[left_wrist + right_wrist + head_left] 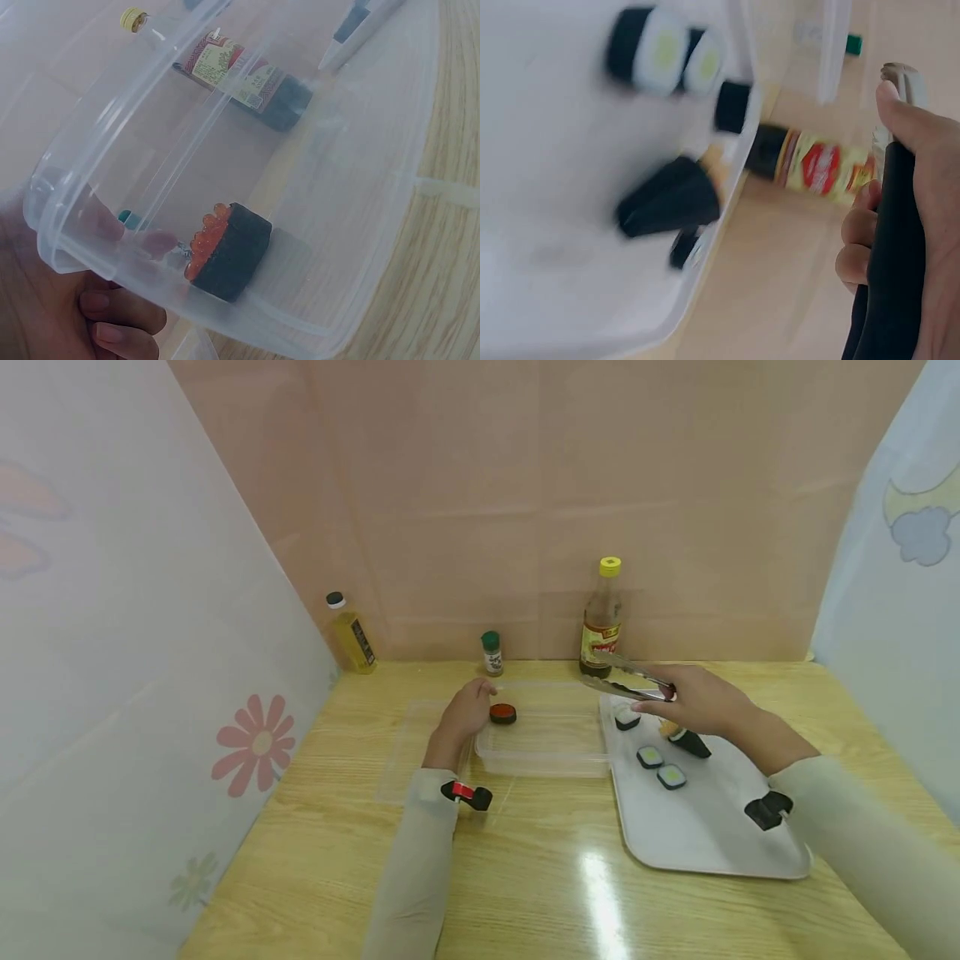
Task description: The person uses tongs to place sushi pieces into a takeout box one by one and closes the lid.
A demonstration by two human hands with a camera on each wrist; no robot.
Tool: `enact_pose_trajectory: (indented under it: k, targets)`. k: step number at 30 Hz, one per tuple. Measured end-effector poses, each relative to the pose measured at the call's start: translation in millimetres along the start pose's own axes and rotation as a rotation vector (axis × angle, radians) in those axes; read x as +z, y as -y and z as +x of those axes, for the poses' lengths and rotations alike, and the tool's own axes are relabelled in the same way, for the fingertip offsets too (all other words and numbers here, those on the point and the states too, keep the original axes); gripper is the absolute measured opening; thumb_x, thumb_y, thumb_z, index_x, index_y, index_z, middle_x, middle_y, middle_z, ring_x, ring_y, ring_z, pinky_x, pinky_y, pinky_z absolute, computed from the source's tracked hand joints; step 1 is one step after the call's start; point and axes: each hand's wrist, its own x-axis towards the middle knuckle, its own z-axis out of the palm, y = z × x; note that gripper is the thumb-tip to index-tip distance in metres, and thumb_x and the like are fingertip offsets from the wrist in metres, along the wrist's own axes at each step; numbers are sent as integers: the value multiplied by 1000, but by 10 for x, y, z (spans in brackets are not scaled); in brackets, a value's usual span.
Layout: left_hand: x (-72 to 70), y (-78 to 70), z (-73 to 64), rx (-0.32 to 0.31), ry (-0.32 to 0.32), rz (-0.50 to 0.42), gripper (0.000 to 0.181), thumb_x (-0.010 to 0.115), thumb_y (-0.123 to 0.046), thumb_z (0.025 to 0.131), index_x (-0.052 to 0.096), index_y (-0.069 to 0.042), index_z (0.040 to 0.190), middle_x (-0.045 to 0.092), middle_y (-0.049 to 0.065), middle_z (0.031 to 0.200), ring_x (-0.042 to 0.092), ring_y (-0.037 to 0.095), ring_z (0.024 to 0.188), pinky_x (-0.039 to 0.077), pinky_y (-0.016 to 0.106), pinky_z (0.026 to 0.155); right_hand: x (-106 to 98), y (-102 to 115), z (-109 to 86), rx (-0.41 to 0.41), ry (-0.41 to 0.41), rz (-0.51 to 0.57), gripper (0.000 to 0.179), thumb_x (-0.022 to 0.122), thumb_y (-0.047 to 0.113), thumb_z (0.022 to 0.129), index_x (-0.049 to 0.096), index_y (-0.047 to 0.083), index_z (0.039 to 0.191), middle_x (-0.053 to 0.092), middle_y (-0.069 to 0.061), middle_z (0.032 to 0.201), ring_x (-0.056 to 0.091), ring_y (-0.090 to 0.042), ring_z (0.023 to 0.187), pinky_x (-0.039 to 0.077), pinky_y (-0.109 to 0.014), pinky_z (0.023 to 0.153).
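My left hand (467, 710) grips the left wall of a clear plastic container (543, 766), fingers curled outside it in the left wrist view. Inside, near that wall, sits a roe sushi (229, 253) wrapped in black seaweed. My right hand (703, 697) holds metal tongs (626, 692) with black handles (900, 262), raised over the tray's far left part. The tongs point left toward the container, their tips spread apart with nothing between them. Below them on the white tray (697, 843) lie a seaweed cone roll (692, 744), two green-centred rolls (671, 777) and a white-topped piece (627, 718).
A sauce bottle with a yellow cap (602, 622) stands at the back, behind the tongs. Along the back edge are also a green-capped shaker (492, 654) and an oil bottle (352, 635). A flat clear lid (408, 752) lies left of the container.
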Motion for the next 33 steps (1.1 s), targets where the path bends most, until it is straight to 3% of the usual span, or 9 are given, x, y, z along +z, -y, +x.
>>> enact_pose_trajectory:
  k: [6,13,15,17,20,24,33]
  targets:
    - [-10,-2,-4,10,-16,25,51,25,-37,118,64,-8,134,64,13,145,59,34,138,46,53,117,-44,-363,-126,58,5,-5,84,65,60,100,45,3,160,48,-3,81,43,-16,66,35,-33,61]
    - [-25,1,5,9,-24,18,49,24,-35,118,64,-10,132,62,12,148,56,35,142,44,53,119,37,-725,-260,117,41,-18,81,64,55,103,45,0,159,45,-4,78,40,-17,67,33,-33,61]
    - [-21,1,-2,3,-15,5,50,24,-36,118,64,-9,133,62,13,149,55,35,143,44,54,119,71,-819,-311,113,33,-35,76,64,53,104,49,0,156,61,-17,87,56,-25,73,45,-39,65]
    - [-15,-3,-8,-3,-3,-7,51,24,-36,118,64,-9,134,61,13,150,55,35,143,44,54,119,86,-894,-361,103,22,-53,70,67,45,104,52,-2,153,71,-31,108,67,-37,87,52,-48,73]
    - [-13,-13,-8,-2,5,-5,51,25,-38,118,63,-9,135,61,12,150,55,35,143,44,54,120,93,-998,-410,99,11,-77,67,69,41,103,54,-4,150,66,-36,133,70,-39,101,55,-55,83]
    - [-15,-22,-9,2,3,4,50,26,-39,118,64,-11,135,62,11,149,57,34,142,45,53,119,96,-1106,-447,114,29,-82,71,73,41,100,54,-7,149,68,-37,128,66,-31,92,54,-52,80]
    - [0,-13,-2,-15,-4,22,50,24,-38,118,64,-11,135,62,12,149,56,34,142,44,52,119,95,-1179,-498,146,60,-46,84,77,44,96,48,-13,150,57,-45,137,66,-52,113,53,-66,91]
